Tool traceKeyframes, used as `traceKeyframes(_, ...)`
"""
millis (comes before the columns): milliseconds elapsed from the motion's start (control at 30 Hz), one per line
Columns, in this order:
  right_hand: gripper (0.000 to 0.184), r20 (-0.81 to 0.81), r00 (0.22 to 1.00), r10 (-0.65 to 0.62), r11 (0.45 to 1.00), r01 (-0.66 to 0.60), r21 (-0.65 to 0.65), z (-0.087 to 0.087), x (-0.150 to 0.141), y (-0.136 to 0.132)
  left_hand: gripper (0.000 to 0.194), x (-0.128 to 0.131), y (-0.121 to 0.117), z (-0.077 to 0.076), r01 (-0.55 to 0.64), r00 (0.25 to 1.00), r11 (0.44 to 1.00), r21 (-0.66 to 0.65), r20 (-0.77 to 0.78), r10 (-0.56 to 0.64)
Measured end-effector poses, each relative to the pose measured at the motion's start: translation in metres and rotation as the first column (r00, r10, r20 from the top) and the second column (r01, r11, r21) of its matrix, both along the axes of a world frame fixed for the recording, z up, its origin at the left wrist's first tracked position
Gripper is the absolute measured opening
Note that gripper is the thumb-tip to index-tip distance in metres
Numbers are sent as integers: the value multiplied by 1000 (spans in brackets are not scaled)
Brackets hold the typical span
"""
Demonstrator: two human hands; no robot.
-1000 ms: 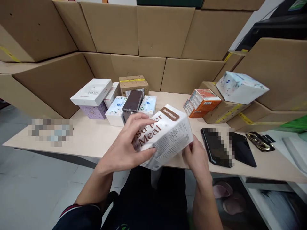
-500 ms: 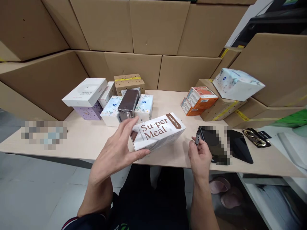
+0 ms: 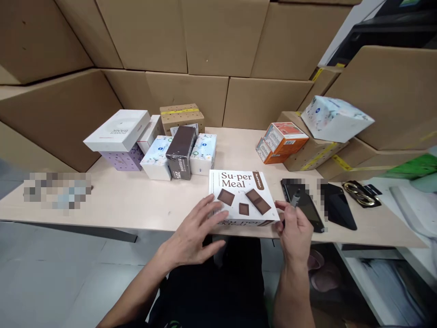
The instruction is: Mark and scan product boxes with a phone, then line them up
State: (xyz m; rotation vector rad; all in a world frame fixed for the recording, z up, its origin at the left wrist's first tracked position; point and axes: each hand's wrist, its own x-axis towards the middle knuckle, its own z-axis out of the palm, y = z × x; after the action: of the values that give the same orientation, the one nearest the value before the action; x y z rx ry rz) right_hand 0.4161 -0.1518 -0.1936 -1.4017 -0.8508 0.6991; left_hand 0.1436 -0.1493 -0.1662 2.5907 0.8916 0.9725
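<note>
A white "Su-per Meal" box (image 3: pixel 243 191) with brown chocolate-bar pictures lies flat at the table's front edge, its printed broad face up. My left hand (image 3: pixel 201 232) is at the box's front left corner, fingers spread and stretched, some over its top; whether they press on it I cannot tell. At the box's right front corner is my right hand (image 3: pixel 296 232), closed around a grey and black marker (image 3: pixel 295 198) whose grey end points up. Part of the marker is hidden in the fingers.
At the back left stand a power bank box (image 3: pixel 119 130), a dark box (image 3: pixel 181 152) and tissue packs (image 3: pixel 204 152). Orange boxes (image 3: pixel 285 141) sit back right beside cartons. A black phone (image 3: pixel 309 209) and a dark flat panel (image 3: pixel 337 207) lie right. Cardboard walls (image 3: pixel 205 41) enclose the table.
The box has gone from tilted in my left hand to flat on the table, broad face up. My left hand has loosened from it. My right hand, with the marker, has moved to the box's right side.
</note>
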Motion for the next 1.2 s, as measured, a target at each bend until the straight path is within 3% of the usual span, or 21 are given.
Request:
traceKeyframes(100,49,123,992,34,997,-24,-79,-3,2,2,51,-3,5,-3,-208,939,967,-149,245,240)
traceKeyframes(200,48,154,986,64,994,-48,-102,-5,3,4,41,-2,19,0,-353,844,844,-404,251,474)
traceKeyframes(267,46,169,982,81,993,-64,-102,-6,4,4,46,2,28,2,-335,868,809,-484,175,464)
traceKeyframes(367,44,199,975,102,993,-86,-84,-7,5,3,49,9,34,-1,-281,904,815,-507,145,402)
traceKeyframes(533,43,177,976,128,990,-115,-81,-8,6,2,47,13,35,-10,-275,887,807,-523,186,422)
traceKeyframes(733,45,10,988,153,981,-150,-124,-9,7,0,45,10,34,-10,-204,869,796,-570,270,415)
traceKeyframes(1200,48,-22,981,195,972,-196,-129,-9,10,-2,43,10,32,-9,-212,859,784,-584,271,434)
